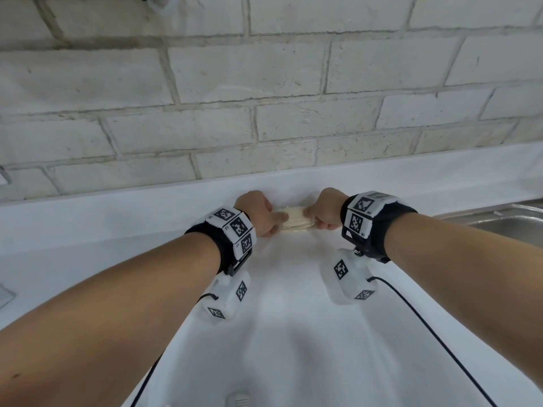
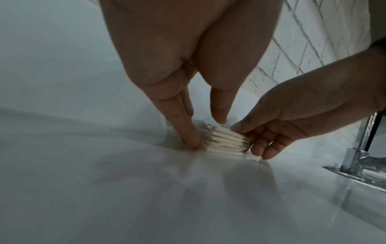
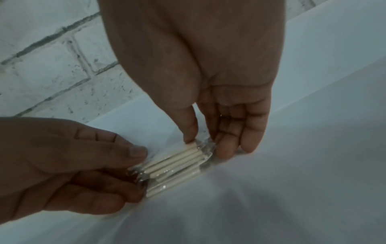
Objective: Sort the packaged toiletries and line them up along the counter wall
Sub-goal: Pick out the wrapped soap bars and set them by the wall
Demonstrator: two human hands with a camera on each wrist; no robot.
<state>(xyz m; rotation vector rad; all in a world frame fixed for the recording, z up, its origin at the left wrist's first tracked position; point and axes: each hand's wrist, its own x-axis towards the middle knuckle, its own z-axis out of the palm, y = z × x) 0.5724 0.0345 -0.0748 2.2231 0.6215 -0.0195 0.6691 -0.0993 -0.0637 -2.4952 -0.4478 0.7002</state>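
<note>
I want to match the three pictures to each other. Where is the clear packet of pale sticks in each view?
Head view: clear packet of pale sticks, centre, between both hands at the counter's back edge.
Left wrist view: packet, lower centre, under the fingertips.
Right wrist view: packet, centre, slightly left.
Shared landmark: white brick wall.
</note>
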